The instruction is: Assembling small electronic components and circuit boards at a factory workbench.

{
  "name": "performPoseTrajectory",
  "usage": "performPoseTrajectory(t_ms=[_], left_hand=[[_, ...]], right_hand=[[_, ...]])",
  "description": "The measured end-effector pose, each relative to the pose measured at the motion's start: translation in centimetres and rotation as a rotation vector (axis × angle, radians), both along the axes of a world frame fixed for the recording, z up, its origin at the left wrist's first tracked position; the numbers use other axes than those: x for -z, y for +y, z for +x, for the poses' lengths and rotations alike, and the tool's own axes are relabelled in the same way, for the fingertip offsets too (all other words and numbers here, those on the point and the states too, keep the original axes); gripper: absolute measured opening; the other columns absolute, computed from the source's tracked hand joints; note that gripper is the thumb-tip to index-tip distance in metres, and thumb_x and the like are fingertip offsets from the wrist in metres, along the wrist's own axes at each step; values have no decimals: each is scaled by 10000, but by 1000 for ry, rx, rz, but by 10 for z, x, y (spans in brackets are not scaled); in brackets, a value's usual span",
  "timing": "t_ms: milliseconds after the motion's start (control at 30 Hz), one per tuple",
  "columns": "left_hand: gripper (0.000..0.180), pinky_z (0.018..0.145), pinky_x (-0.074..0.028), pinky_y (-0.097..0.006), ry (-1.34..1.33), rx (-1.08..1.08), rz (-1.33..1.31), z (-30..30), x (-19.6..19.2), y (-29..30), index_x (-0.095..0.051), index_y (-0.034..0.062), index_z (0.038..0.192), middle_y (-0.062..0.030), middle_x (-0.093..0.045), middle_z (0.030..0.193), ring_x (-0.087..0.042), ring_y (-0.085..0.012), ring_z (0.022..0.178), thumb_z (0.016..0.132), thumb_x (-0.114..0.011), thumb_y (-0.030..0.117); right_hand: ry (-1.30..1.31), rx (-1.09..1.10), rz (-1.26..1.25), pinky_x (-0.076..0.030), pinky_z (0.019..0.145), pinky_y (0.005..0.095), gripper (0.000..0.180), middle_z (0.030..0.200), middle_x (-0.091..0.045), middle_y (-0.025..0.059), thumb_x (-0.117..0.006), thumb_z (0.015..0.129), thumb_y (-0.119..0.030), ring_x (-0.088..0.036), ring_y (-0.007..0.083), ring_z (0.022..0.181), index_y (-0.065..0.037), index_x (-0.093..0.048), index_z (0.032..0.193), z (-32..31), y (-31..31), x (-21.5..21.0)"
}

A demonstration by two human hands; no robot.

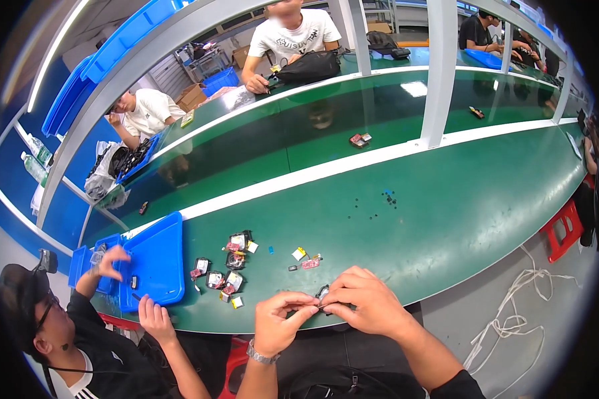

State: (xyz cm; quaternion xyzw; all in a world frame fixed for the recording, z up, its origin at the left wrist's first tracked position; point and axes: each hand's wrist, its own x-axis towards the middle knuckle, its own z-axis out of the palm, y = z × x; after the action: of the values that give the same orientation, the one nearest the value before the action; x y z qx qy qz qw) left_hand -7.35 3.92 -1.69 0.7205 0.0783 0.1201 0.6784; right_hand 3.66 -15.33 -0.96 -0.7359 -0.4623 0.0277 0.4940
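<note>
head view: where is the piece being worked?

a small dark part (pixel 322 293) sits mostly hidden between two hands at the near edge of the desk (pixel 472 213), pinched by the left hand (pixel 279 322) between thumb and forefinger and by the right hand (pixel 365 300) at its fingertips.

how is it best handled?

with a light grip, likely: one hand steadying, the other making small adjustments, held inside the near edge lest a slip send it to the floor (pixel 459 309).

and elbow room?

tighter leftward, it appears. opened modules (pixel 235 260) cluster there, before a blue tray (pixel 163 256) at the left end; a red circuit board (pixel 311 263) lies just beyond the part, and black specks (pixel 390 199) dot the desk nearer its far edge. rightward looks roomier.
</note>
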Motion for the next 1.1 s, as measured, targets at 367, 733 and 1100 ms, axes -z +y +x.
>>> performPoseTrajectory(t_ms=[367, 733, 1100], left_hand=[[193, 900, -623, -342, 104, -13, -56, -4, -10, 4, -690, -83, 1046, -194, -750, 1027, -746, -243, 994, 863, -742, -116], [243, 902, -611, -315, 217, 25, -90, 4, -17, 3, -679, -92, 1109, -202, -755, 1060, -744, -225, 1000, 874, -743, -91], [278, 896, -603, -305, 182, 10, 43, 2, -18, 1, -694, -98, 1143, -183, -766, 1039, -755, -217, 986, 872, -752, -77]], right_hand=[[-25, -65, 7, -484, 860, 374, 119, 939, -666, -2, -781, 864, -195, -610, 224, 978, -141, -767, 969, -2, 7, 3], [-12, 26, -76, -482, 861, 370, 108, 911, -667, -9, -785, 857, -186, -607, 227, 939, -138, -774, 953, 0, -2, -1], [-45, 2, -56, -477, 884, 367, 112, 949, -642, -9, -743, 892, -195, -593, 210, 988, -161, -773, 994, 0, -2, 1]])
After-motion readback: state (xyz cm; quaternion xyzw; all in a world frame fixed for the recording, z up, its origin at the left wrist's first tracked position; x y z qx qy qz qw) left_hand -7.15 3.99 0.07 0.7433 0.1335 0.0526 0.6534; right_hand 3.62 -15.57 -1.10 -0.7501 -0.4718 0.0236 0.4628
